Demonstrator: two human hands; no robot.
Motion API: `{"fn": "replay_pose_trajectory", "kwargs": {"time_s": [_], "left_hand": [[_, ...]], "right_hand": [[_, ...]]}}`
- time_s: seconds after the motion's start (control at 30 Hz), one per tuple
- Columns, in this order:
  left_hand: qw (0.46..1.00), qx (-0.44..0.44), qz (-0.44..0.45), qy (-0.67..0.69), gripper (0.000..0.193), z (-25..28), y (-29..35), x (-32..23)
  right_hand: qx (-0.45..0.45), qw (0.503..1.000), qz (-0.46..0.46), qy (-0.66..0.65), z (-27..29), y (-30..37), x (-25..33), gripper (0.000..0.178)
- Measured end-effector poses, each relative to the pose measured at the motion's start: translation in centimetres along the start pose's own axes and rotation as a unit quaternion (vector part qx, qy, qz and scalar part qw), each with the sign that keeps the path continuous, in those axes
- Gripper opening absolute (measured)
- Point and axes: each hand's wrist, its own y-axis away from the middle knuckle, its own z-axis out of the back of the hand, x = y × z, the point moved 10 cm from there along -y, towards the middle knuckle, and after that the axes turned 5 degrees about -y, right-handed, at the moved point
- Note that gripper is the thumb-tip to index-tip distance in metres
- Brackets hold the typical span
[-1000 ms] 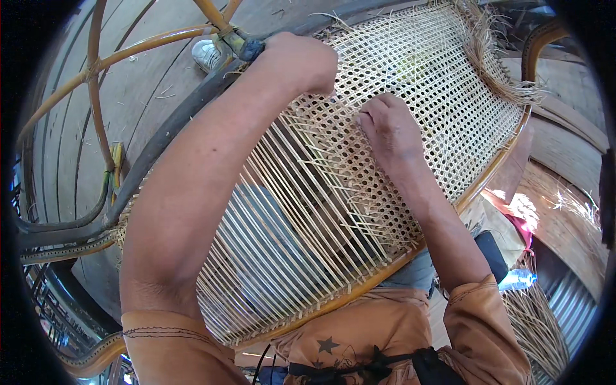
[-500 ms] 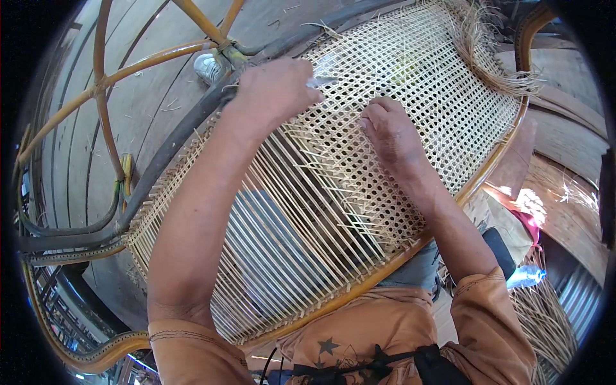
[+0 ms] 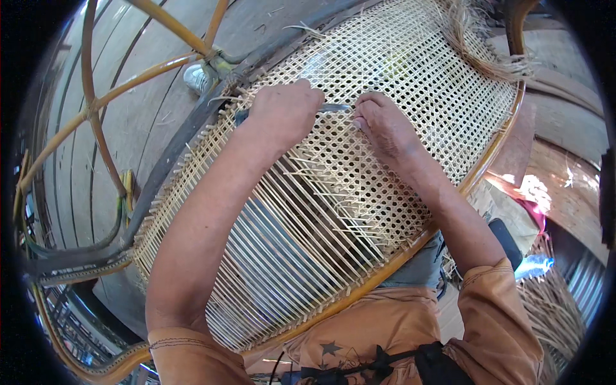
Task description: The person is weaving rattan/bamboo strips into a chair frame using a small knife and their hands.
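Observation:
A large cane panel (image 3: pixel 443 122) lies in front of me, woven in an open lattice on its right part and strung with bare parallel strands (image 3: pixel 276 237) toward its lower left. My left hand (image 3: pixel 287 112) is closed round a slim metal tool (image 3: pixel 335 108) with a dark handle end, its shaft lying along the weave and its tip toward the other hand. Just right of that tip, my right hand (image 3: pixel 384 122) pinches down at the lattice. Whatever sits between its fingertips is hidden. Loose strand ends stick up along the edge of the lattice, below both hands.
A curved rattan frame (image 3: pixel 486 167) borders the panel, and rattan poles (image 3: pixel 93 106) cross at upper left. A bundle of loose cane strands (image 3: pixel 478 58) rests at the panel's upper right. Near my right elbow are a plastic bottle (image 3: pixel 534 265) and more strands (image 3: pixel 552 308).
My left hand has moved right and slightly down, turning the tool level so its tip comes near my right hand. My right hand has shifted slightly up and left. The whole view has shifted a little.

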Motion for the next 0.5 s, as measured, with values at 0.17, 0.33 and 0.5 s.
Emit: {"fn": "replay_pose_trajectory", "kwargs": {"time_s": [0.17, 0.33, 0.5], "left_hand": [[0.986, 0.126, 0.046, 0.102, 0.031, -1.2, -1.0, 0.7], [0.974, 0.171, 0.056, 0.136, 0.041, -2.6, -1.4, 1.7], [0.974, 0.206, 0.060, 0.073, 0.034, -2.0, -2.1, 1.1]], "right_hand": [[-0.052, 0.884, 0.350, 0.306, -0.8, 2.9, 5.6, 0.009], [-0.077, 0.868, 0.380, 0.311, -1.0, 3.2, 5.2, 0.009], [-0.100, 0.871, 0.371, 0.307, -0.5, 2.7, 4.7, 0.009]]}}
